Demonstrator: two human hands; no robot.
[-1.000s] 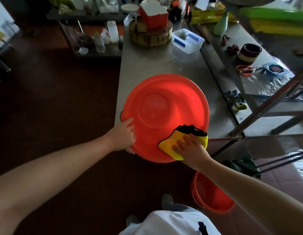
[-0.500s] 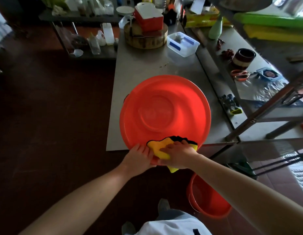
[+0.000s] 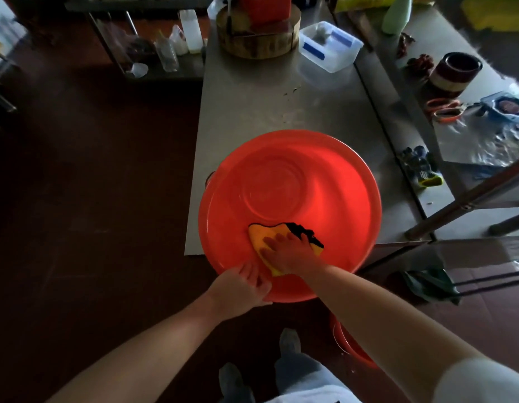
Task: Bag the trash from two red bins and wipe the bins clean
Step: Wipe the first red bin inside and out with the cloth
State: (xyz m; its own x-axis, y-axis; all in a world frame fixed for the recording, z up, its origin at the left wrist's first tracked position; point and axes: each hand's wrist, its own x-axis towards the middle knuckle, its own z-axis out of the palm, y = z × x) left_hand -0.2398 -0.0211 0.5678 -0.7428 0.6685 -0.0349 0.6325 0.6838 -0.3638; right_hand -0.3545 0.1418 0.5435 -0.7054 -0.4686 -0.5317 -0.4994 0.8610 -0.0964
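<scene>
Before me: steel table (image 3: pixel 252 106). Near end: red bin (image 3: pixel 310 175), rim overhanging the near edge toward me. Far end: round wooden block (image 3: pixel 258 46); clear plastic tub (image 3: pixel 329 50) just right of it.

The room is dim: the floor (image 3: pixel 78 199) on the left sinks to near-black with no detail, while the red bin (image 3: pixel 290 175) glows oversaturated, its inner ridges half washed out. Pale daylight shows at the far top corners, laying a dull sheen on the steel counter (image 3: pixel 252 106) and crinkled glare on the plastic sheet (image 3: pixel 485 146) at the right. The wide lens bows the counter's edges, and the whole picture is soft and smeary, most of all on the far shelf (image 3: pixel 165 65)
</scene>
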